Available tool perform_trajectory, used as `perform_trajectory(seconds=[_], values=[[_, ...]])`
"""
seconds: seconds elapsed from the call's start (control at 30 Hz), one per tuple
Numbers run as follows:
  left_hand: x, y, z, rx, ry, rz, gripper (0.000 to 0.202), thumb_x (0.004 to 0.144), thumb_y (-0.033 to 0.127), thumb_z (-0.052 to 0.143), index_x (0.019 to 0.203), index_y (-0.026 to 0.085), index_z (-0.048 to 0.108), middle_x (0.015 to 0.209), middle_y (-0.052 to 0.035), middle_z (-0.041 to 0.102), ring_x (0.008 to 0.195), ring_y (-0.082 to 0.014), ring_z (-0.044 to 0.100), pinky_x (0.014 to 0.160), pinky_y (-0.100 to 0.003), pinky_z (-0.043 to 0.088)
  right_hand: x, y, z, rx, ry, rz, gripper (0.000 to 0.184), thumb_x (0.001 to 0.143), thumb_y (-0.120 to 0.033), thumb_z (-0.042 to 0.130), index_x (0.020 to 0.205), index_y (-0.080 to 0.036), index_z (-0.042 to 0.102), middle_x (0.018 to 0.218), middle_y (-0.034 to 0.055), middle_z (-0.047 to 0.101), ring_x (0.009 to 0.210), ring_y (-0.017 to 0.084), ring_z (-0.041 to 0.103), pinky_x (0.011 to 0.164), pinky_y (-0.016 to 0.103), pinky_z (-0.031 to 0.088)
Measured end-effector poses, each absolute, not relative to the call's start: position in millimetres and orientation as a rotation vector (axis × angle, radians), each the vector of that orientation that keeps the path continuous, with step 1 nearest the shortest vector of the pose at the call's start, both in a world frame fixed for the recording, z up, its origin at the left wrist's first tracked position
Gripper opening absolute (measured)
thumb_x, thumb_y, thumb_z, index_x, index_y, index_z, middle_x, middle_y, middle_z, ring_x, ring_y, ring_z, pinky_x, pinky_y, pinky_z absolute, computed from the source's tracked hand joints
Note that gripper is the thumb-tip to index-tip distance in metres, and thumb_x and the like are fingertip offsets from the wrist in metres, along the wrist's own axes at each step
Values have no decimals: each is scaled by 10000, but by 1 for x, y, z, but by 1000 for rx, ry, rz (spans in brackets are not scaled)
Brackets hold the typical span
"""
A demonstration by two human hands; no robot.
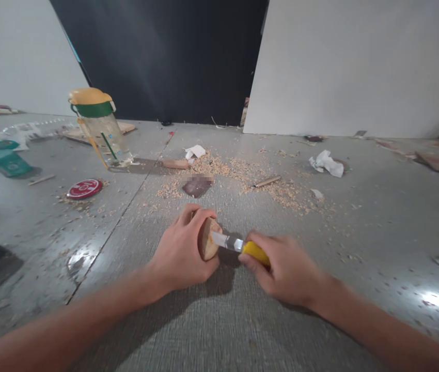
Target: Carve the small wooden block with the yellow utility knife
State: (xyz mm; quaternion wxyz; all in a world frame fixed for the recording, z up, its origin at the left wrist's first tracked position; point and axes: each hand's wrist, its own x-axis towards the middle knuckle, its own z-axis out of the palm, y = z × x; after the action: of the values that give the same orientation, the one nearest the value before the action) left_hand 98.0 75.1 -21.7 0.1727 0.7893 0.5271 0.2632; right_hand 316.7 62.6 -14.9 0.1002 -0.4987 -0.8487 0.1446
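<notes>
Grey floor [378, 222] is running back to a black panel [184, 57]. The left hand [184, 248] is gripping the wood [207, 244]; right of it, the right hand [287, 263] is clutching a knife [238, 245], its blade [221, 239] touching the wood. Beyond the wood, shavings [238, 168] are lying scattered; left of it, a red disc [84, 189] is bearing unreadable white marks.

Right: open floor [390, 232] before crumpled paper [328, 164]
Left: upright bottle [105, 129], red disc [84, 189]
Beyond right hand [289, 266]: low wood shavings [289, 199]
Back: white panel [359, 62]
</notes>
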Motion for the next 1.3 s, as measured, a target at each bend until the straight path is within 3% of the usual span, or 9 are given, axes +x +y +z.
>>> perform_trajectory(seconds=[0.3, 0.73, 1.3], values=[[98, 76, -22, 2295, 1478, 727, 568, 643, 255, 640, 1171, 269, 431, 1209, -79, 474, 1050, -281, 565, 844, -464, 516, 313, 60, -13, -1469, -2543, 445, 230, 938, -392, 439, 801, -210, 466, 677, 6, 589, 579, 149, 450, 561, 292, 237], [97, 76, -21, 2299, 1491, 673, 533, 649, 259, 612, 1149, 273, 428, 1223, -66, 466, 999, -261, 588, 770, -418, 524, 314, 63, -13, -1460, -2548, 476, 231, 930, -396, 441, 796, -210, 474, 687, 9, 589, 587, 144, 446, 582, 295, 250], [99, 78, -22, 2264, 1527, 702, 543, 626, 225, 603, 1141, 271, 433, 1176, -45, 497, 995, -246, 583, 820, -421, 506, 317, 67, -12, -1514, -2490, 457, 258, 928, -419, 452, 768, -216, 447, 645, -8, 564, 570, 140, 465, 557, 279, 259]])
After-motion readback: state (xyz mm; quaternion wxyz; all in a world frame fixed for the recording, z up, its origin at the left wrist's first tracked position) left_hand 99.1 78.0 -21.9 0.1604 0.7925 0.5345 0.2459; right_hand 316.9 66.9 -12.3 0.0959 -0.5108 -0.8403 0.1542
